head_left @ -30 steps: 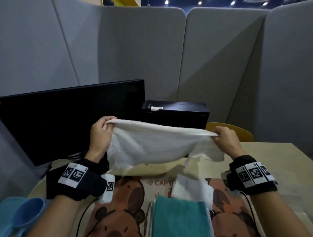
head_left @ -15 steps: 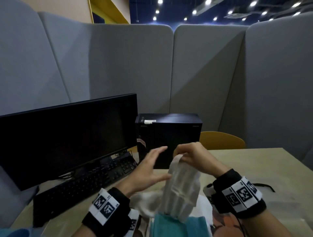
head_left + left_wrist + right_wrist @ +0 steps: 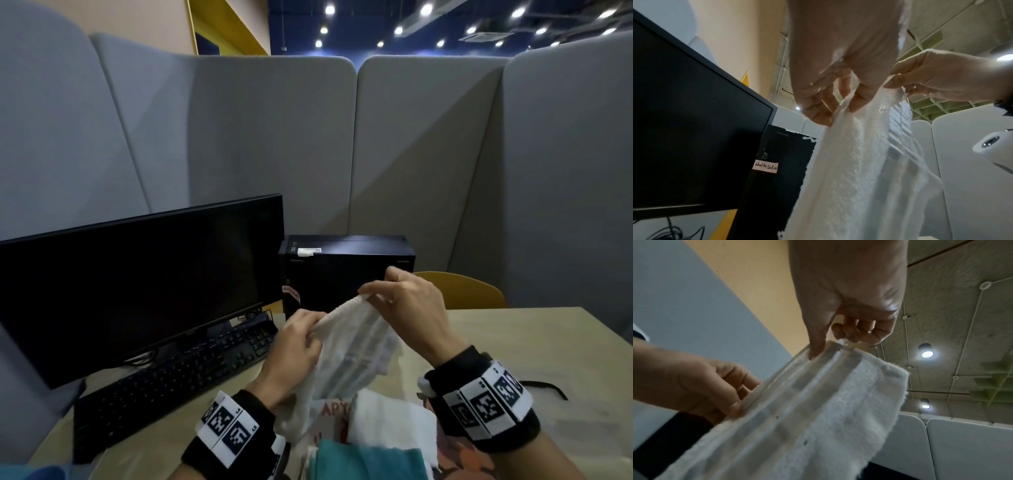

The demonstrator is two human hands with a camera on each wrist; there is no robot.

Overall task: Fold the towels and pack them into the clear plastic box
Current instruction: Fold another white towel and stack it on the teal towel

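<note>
The white terry towel with a woven striped border hangs doubled over in the air above the pale wooden desk, gathered into a narrow bundle. A second ago it was stretched wide between both hands; half a second ago the left hand was flat and open beside it, touching nothing. Now the left hand has closed on the towel's upper edge, thumb and curled fingers pinching the cloth just below the right hand. The right hand pinches the top corner, as it did before, its thumb pressed on the border and the other fingers curled in. The two hands are near each other, nearly touching along the edge.

The towel's lower end drapes toward a folded white towel and a folded teal towel lying at the near edge of the desk. Whether these sit in a clear box cannot be told.

To the left stand a black computer monitor and a black keyboard; behind the hands stands a black desktop computer case.
</note>
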